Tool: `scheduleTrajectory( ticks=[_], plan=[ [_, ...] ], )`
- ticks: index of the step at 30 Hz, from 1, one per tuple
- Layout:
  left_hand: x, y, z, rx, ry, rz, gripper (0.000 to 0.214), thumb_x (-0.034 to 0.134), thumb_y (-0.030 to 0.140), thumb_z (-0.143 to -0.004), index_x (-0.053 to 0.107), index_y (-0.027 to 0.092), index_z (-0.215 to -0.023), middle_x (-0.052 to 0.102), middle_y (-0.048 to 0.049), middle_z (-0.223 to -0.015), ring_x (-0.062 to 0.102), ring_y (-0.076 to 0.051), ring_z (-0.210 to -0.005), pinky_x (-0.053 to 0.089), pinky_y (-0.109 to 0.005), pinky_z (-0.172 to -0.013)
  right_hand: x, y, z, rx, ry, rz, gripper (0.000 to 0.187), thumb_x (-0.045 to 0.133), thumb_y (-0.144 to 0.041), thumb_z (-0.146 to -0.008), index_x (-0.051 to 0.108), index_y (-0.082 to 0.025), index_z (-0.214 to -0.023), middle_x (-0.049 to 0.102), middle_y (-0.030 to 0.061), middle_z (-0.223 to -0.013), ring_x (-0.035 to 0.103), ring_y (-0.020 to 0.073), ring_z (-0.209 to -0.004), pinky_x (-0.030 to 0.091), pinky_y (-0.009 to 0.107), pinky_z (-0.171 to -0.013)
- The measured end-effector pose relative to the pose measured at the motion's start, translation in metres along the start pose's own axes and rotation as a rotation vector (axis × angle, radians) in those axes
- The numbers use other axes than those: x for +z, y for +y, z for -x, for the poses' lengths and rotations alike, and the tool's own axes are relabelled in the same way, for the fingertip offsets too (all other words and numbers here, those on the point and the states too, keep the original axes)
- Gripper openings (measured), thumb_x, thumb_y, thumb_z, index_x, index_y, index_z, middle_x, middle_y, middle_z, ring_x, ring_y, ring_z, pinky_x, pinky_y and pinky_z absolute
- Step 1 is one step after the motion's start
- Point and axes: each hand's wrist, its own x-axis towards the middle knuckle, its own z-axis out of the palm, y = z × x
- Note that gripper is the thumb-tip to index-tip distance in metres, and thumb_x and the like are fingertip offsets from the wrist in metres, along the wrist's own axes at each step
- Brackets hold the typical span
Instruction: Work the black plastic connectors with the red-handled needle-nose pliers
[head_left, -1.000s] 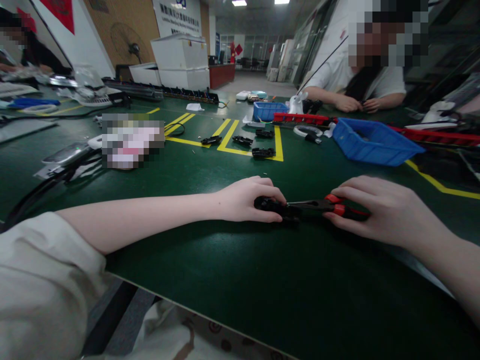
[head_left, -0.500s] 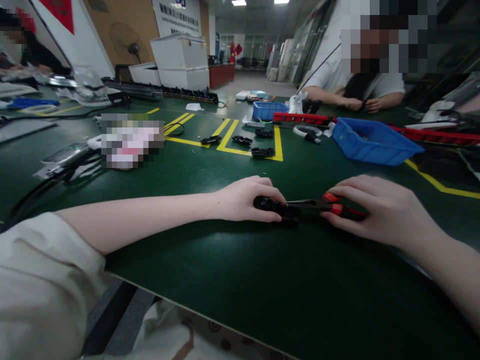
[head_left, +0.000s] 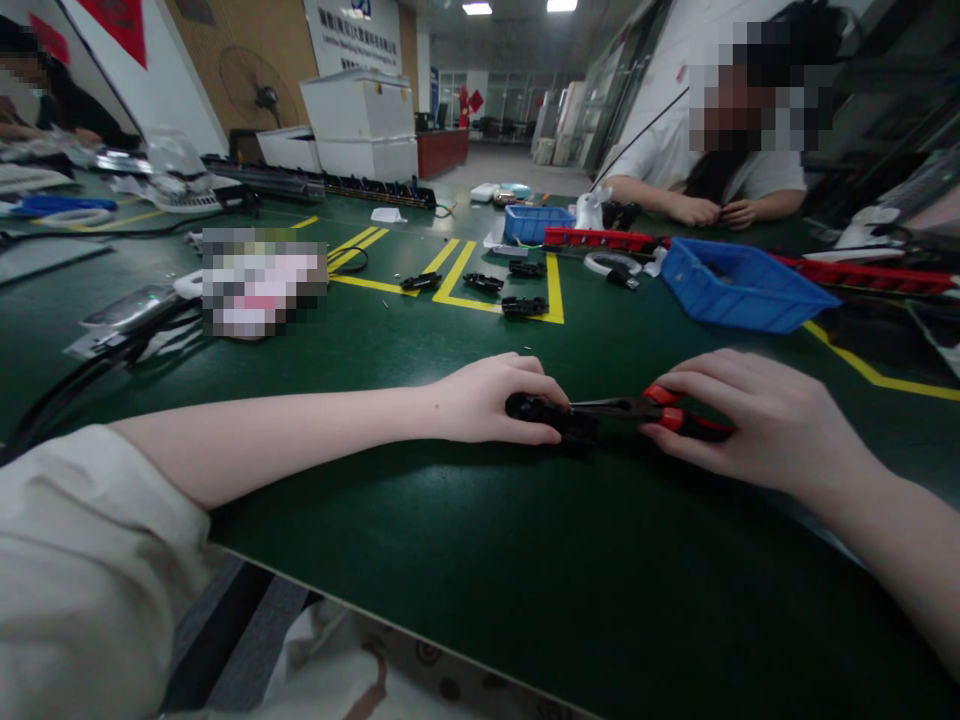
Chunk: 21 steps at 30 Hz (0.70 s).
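Green table (head_left: 450,560) carries both hands: the left hand (head_left: 487,400) is clenched on a small black plastic part (head_left: 536,411) (it lies on the surface), while the right hand (head_left: 757,420) grasps red-handled pliers (head_left: 660,412), whose dark nose touches that part, near a blue bin (head_left: 739,285) behind.
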Motion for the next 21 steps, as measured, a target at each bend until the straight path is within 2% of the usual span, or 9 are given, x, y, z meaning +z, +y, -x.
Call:
scheduleTrajectory(
  ticks=[15,21],
  plan=[
    [-0.0003,0.0003,0.0010,0.002,0.000,0.003,0.032,0.077,0.039,-0.092,0.077,0.022,-0.118,0.069,-0.0071,-0.110,0.064,-0.022,-0.101,0.049,-0.037,-0.093,0.0017,0.0034,-0.0007,0.042,-0.095,-0.056,0.015,0.067,-0.043,-0.090,0.068,-0.029,-0.092,0.072,0.0083,-0.087,0.066,0.0271,-0.074,0.054,0.044,-0.061],
    [-0.0021,0.0026,0.0009,0.006,-0.003,0.009,0.030,0.078,0.036,-0.091,0.077,0.022,-0.118,0.069,-0.0073,-0.110,0.064,-0.022,-0.102,0.050,-0.037,-0.094,-0.0013,0.0070,0.0018,0.019,-0.097,-0.035,0.018,0.067,-0.043,-0.092,0.067,-0.026,-0.092,0.071,0.0092,-0.087,0.066,0.0270,-0.075,0.055,0.044,-0.062]
  ],
)
